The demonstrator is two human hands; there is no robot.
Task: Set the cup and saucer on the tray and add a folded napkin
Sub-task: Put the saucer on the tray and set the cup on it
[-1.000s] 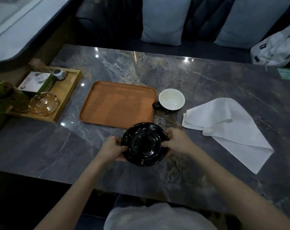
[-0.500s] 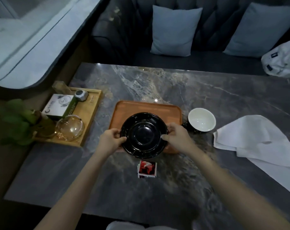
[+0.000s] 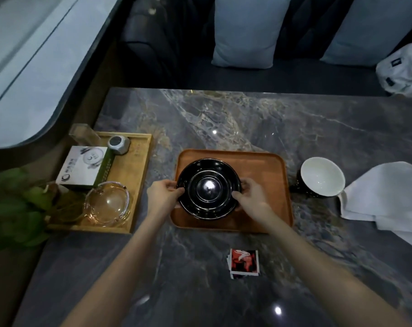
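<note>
A glossy black saucer (image 3: pixel 208 188) is over the left half of the orange-brown tray (image 3: pixel 264 175). My left hand (image 3: pixel 164 193) grips its left rim and my right hand (image 3: pixel 252 197) grips its right rim. I cannot tell whether the saucer touches the tray. A cup (image 3: pixel 320 177), black outside and white inside, stands on the table just right of the tray. Further right lies a loosely folded white napkin (image 3: pixel 386 194).
A wooden tray (image 3: pixel 138 161) at the left holds a box, a glass ashtray (image 3: pixel 107 204) and a small grey device. A green plant (image 3: pixel 16 208) sits at the table's left edge. Small red cards (image 3: pixel 244 263) lie near me. A sofa with cushions runs behind the marble table.
Both hands carried the saucer from the table's near side forward over the tray. The red cards it had covered now show on the table.
</note>
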